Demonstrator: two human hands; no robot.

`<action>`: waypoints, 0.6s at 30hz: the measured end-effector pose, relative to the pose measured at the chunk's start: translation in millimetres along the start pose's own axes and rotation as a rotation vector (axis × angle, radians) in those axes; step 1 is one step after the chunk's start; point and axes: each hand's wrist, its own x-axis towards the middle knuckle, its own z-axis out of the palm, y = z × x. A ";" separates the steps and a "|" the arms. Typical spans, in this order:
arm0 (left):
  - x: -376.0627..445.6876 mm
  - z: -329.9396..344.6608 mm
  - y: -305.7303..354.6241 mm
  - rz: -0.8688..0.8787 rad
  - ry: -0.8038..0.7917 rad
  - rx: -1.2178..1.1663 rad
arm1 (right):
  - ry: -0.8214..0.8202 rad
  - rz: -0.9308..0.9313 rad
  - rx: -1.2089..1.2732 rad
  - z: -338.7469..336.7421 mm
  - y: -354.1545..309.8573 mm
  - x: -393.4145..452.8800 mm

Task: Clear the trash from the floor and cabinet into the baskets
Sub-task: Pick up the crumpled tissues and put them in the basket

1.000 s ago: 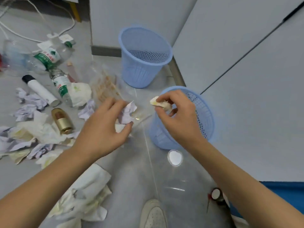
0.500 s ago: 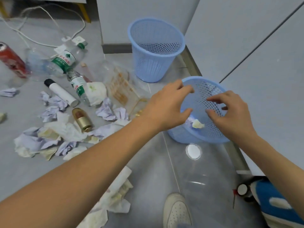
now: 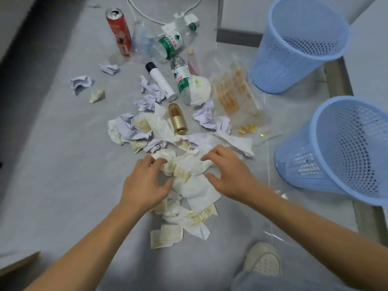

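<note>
Now both hands work the tissue pile [image 3: 190,181] on the floor [image 3: 52,164], which lies well left of the nearer basket [image 3: 344,156]. Our left hand [image 3: 144,183] curls its fingers [image 3: 156,163] into the pile's left edge; our right hand [image 3: 228,173] lies spread on top, fingers [image 3: 210,157] loosely bent — neither has yet closed on a wad, as far as we can tell. We judge the tissues near weightless, soft, apt to shed loose sheets, so gather from both sides and squeeze into one clump. Farther from the basket, beyond the pile, wait firmer items — a gold bottle [image 3: 177,118], a red can [image 3: 119,32] — rigid, round, likely to roll; grip across the body.
</note>
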 end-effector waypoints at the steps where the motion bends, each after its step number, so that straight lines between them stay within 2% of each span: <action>1: -4.2 5.3 -8.4 -0.021 -0.004 0.000 | -0.052 -0.009 -0.032 9.3 0.4 5.4; 6: -18.5 23.7 -28.0 -0.037 -0.041 -0.030 | -0.164 -0.039 -0.190 37.5 6.2 31.3; 11: -35.7 34.2 -20.1 0.057 0.049 0.030 | -0.252 -0.114 -0.271 56.3 8.5 40.5; 15: -48.4 48.5 -27.1 -0.007 -0.110 0.068 | -0.219 -0.138 -0.309 67.8 10.0 44.1; 18: -55.2 57.1 -34.9 -0.028 -0.165 0.024 | -0.213 -0.140 -0.282 70.1 8.9 45.9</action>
